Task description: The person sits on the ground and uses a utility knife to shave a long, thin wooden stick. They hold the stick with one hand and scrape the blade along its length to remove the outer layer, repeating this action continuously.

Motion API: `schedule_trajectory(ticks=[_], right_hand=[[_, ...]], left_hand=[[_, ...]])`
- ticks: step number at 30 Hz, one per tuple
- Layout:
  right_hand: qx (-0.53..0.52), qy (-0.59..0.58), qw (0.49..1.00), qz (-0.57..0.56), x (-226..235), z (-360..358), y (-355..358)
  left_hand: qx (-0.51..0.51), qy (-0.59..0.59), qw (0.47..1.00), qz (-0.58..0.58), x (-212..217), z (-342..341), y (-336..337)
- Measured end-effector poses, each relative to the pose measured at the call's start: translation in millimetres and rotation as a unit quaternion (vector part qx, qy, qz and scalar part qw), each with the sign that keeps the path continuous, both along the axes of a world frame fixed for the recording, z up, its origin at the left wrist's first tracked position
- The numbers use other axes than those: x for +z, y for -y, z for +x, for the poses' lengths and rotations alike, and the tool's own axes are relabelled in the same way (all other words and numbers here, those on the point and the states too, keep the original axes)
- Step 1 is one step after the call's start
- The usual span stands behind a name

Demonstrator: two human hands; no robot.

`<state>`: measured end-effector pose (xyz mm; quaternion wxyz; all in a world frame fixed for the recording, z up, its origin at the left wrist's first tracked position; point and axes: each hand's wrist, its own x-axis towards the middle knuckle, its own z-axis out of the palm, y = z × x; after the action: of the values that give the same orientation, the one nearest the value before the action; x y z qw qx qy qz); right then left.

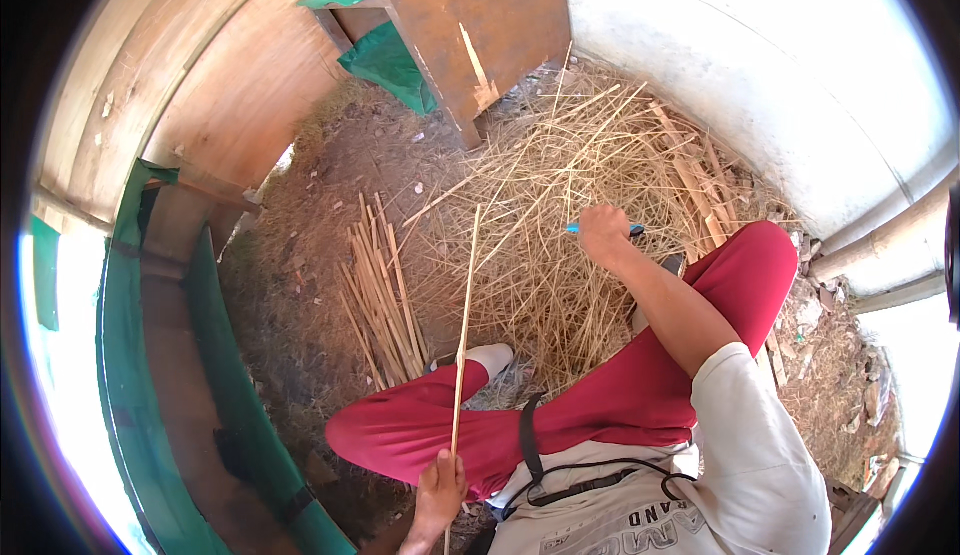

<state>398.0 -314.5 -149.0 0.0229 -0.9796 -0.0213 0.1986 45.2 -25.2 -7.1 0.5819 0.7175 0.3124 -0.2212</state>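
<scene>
My left hand [438, 493] is closed round the lower part of a long, thin bamboo strip [464, 340], which points up and away past my bent knee. Out ahead on the right, my right hand [606, 233] makes a fist round a blue-handled tool [636, 230], probably a knife; its blade cannot be made out. That fist hangs over a pile of bamboo shavings [560, 305], apart from the strip. To the left of the pile lies a bundle of split bamboo strips [383, 295] on the ground.
A wooden cabinet [480, 25] with green covering stands at the back. Bamboo slats [690, 170] lie along the pale wall [760, 75] at right. A green-edged bench [160, 395] runs down the left side. Bare earth [290, 255] shows between bench and bundle.
</scene>
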Motion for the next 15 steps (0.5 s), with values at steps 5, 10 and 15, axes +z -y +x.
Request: schedule_trajectory(ticks=[5,10,15], right_hand=[[0.044,-0.075,0.993,-0.077,19,-6,-1],[0.008,0.094,0.994,-0.057,30,-14,-5],[-0.049,0.171,0.971,0.162,92,-42,-7]], left_hand=[[-0.019,0.04,0.999,0.01,-20,18,5],[-0.065,0.1,0.993,-0.003,-33,32,18],[-0.125,0.161,0.971,0.124,-56,42,18]])
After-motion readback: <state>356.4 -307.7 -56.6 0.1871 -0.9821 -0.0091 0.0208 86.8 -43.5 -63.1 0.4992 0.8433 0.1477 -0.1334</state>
